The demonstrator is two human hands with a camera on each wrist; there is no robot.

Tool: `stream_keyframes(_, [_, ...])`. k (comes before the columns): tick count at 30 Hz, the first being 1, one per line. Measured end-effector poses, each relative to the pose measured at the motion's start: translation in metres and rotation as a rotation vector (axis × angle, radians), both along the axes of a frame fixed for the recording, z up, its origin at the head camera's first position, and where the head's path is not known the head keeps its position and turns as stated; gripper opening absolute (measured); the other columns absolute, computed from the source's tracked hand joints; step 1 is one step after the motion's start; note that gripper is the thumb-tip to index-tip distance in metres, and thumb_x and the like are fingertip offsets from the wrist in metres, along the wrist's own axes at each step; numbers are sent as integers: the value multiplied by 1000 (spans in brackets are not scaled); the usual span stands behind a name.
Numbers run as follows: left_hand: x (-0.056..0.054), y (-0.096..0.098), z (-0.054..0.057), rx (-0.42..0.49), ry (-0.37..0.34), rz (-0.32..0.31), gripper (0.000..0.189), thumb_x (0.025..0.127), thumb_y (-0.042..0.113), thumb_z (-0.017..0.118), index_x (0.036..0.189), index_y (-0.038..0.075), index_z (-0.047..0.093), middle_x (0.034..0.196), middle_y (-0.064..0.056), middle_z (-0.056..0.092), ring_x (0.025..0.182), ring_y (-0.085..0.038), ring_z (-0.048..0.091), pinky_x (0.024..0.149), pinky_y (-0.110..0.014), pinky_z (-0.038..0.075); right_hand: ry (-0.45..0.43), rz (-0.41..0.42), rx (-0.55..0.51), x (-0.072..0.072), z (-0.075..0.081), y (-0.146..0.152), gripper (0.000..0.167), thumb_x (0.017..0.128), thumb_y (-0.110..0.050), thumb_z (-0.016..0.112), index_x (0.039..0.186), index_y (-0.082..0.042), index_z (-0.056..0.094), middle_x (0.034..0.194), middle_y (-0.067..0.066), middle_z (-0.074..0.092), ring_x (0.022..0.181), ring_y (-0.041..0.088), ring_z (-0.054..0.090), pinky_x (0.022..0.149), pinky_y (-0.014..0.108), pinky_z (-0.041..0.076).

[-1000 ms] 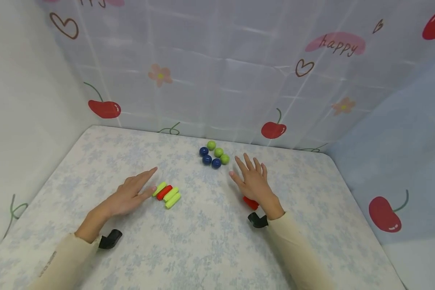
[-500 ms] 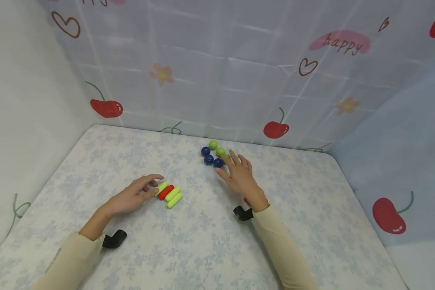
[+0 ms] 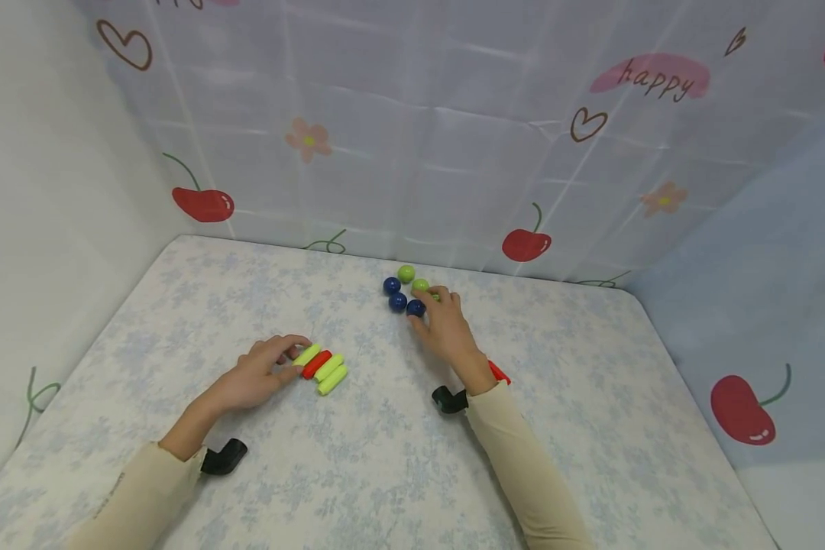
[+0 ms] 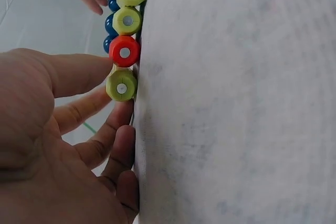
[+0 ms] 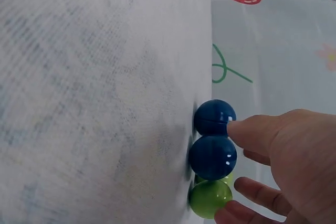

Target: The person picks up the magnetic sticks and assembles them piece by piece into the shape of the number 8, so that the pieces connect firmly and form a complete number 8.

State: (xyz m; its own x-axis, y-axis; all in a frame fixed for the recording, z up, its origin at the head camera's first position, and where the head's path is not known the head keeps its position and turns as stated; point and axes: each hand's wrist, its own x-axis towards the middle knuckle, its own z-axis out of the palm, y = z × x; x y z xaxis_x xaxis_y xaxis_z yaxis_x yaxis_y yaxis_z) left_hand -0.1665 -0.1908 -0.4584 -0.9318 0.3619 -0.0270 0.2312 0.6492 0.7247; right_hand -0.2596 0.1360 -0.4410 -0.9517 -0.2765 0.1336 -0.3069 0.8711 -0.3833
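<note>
Four-piece wording aside, several short rods lie side by side: a yellow-green rod (image 3: 307,356) at the left, a red rod (image 3: 317,364), then more yellow-green ones (image 3: 328,368). My left hand (image 3: 257,376) is at the leftmost rod. Its thumb is at the near end and its curved fingers at the far side; a firm grip does not show. My right hand (image 3: 445,330) reaches over the glossy balls, thumb by a dark blue ball (image 5: 212,157), fingers by a green ball (image 5: 210,199). Another green ball is mostly hidden under the fingers.
Behind the right wrist lies another red piece (image 3: 499,372), partly covered. More blue balls (image 3: 392,286) and green balls (image 3: 406,273) sit close together near the back edge. A patterned cloth covers the table (image 3: 378,458); a printed curtain (image 3: 412,153) hangs behind it.
My right hand has moved left to the balls, bringing its thumb and fingers closer around them. My left hand has moved slightly right, its fingers bending around the leftmost rod.
</note>
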Motion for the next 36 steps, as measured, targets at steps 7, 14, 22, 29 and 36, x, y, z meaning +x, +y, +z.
stream_keyframes(7, [1,3,1,-5,33,19,36,100,16,61,135,8,56,118,-11,61,107,-29,52,84,-48,37,-20,1,-18,-2,1,-2,44,99,-22,65,142,-15,57,141,18,51,126,35,53,94,50,52])
stream_keyframes(14, [1,4,1,0,93,16,30,99,11,62,126,0,62,108,-9,63,99,-23,57,85,-43,45,-25,36,-17,-2,-3,-2,36,96,-12,68,131,-11,62,133,17,57,116,32,61,97,46,52])
stream_keyframes(22, [1,5,3,11,73,45,29,98,9,62,124,-4,64,106,-11,65,95,-22,58,84,-42,48,-34,27,-7,4,-4,-2,33,94,-11,71,125,-10,61,128,15,59,109,30,64,93,45,53])
stream_keyframes(29, [2,5,4,18,24,107,31,100,11,59,128,-3,63,114,-16,65,99,-25,58,83,-41,48,-10,52,-8,11,-4,1,32,96,-13,69,127,-10,62,126,15,63,113,31,63,93,46,53])
stream_keyframes(36, [2,4,5,34,44,143,31,100,10,59,128,-3,62,115,-18,65,100,-28,61,83,-44,51,19,121,-4,26,2,9,30,96,-14,68,125,-9,68,125,13,67,117,29,63,95,44,53])
